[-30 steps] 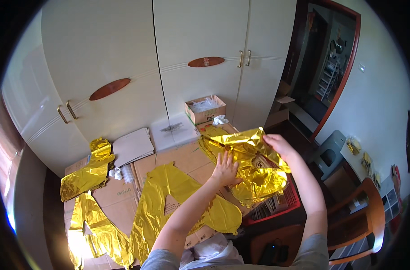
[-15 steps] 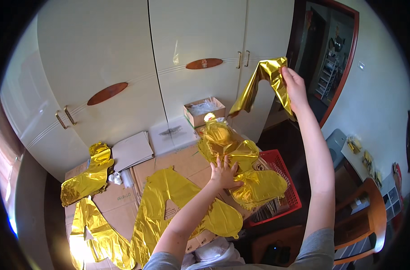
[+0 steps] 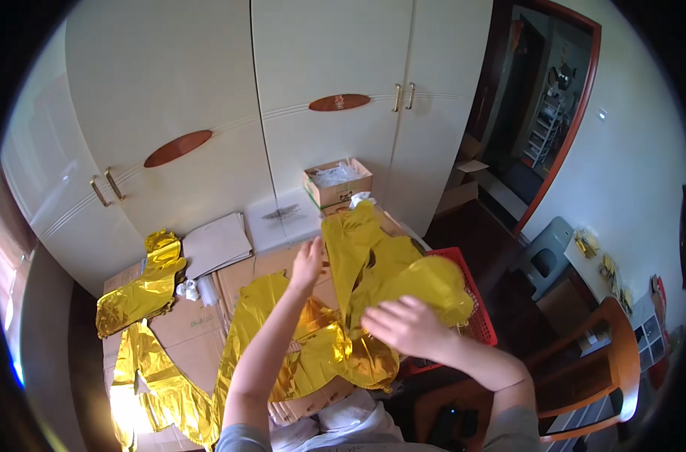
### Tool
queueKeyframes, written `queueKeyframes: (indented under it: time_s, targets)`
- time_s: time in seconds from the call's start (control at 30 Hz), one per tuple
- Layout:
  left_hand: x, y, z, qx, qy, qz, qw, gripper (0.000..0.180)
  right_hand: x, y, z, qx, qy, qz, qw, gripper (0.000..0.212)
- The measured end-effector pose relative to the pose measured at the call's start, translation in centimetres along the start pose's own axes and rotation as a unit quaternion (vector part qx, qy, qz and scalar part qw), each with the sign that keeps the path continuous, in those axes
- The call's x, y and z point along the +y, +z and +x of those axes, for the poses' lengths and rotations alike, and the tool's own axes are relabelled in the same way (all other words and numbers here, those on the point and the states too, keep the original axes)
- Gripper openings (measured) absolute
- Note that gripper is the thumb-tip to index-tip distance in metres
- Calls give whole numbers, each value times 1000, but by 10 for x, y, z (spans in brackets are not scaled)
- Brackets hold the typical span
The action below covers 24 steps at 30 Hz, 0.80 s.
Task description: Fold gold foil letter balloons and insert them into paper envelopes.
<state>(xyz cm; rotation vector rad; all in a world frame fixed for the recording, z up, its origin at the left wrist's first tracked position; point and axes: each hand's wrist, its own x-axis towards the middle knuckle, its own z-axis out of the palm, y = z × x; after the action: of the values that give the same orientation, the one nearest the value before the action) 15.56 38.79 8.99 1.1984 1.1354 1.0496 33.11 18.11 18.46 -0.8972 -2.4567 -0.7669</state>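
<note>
Flat gold foil balloons lie on a cardboard-covered table. My right hand (image 3: pixel 407 325) is over the right-hand foil balloon (image 3: pixel 392 267), its fingers stretched out and slightly blurred. Left of that balloon's edge is my left hand (image 3: pixel 307 264), fingers pointing up and away from me, with nothing visible in it. Between my forearms, another gold balloon (image 3: pixel 301 377) lies partly under a shiny, crumpled foil part. Farther left are an A-like foil balloon (image 3: pixel 158 377) with a bright glare and a folded foil piece (image 3: pixel 143 297).
Behind the balloons stand a small carton (image 3: pixel 339 183) with clear plastic inside and a stack of grey-white sheets (image 3: pixel 217 245). A red plastic basket (image 3: pixel 478 316) is at the table's right side, with a wooden chair (image 3: pixel 621 361) beyond. White cupboards (image 3: pixel 328 53) line the back.
My right hand has come down from its raised position, and the foil it held up now lies on the table. My left hand has moved left, off the foil it pressed.
</note>
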Motion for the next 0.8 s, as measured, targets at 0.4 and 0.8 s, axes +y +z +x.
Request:
queueKeyframes:
  time_s: [0.4, 0.8]
  targets:
    - [-9, -33, -135, -105, 173, 729, 654, 74, -105, 62, 0, -141, 14, 68, 988, 8]
    - [-28, -111, -64, 77, 66, 263, 960, 23, -111, 56, -10, -124, 44, 69, 989, 21]
